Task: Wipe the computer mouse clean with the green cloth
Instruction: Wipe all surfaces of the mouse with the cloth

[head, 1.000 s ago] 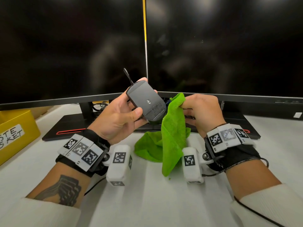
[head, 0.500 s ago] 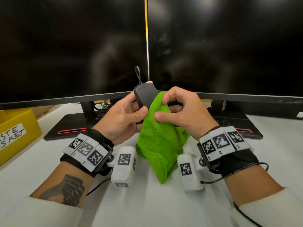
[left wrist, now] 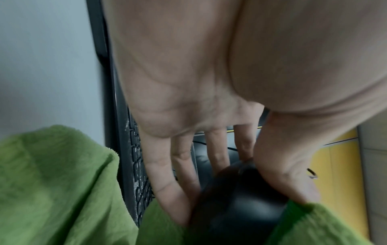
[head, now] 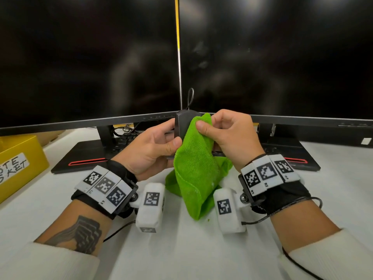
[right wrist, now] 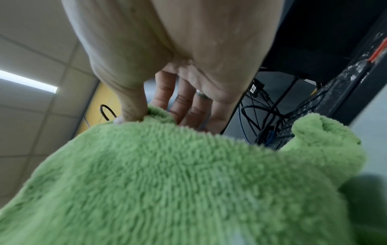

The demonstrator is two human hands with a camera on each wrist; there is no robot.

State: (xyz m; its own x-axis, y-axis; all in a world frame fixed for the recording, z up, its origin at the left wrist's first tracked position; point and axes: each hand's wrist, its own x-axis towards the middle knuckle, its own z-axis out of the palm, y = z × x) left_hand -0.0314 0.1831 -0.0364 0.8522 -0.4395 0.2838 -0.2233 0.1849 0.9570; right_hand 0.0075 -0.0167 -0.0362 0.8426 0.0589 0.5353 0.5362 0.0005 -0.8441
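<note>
gripping the computer mouse (head: 182,124) upright above the table, the left hand (head: 150,147) is curled; the green cloth (head: 194,164) is pinched against it by the right hand (head: 228,134).

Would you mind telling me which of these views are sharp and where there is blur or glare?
Head view: sharp on the hands, faint reflections on the dark monitors. Left wrist view: soft, the mouse blurred. Right wrist view: the green cloth smeared near the lens, a ceiling light glaring.
</note>
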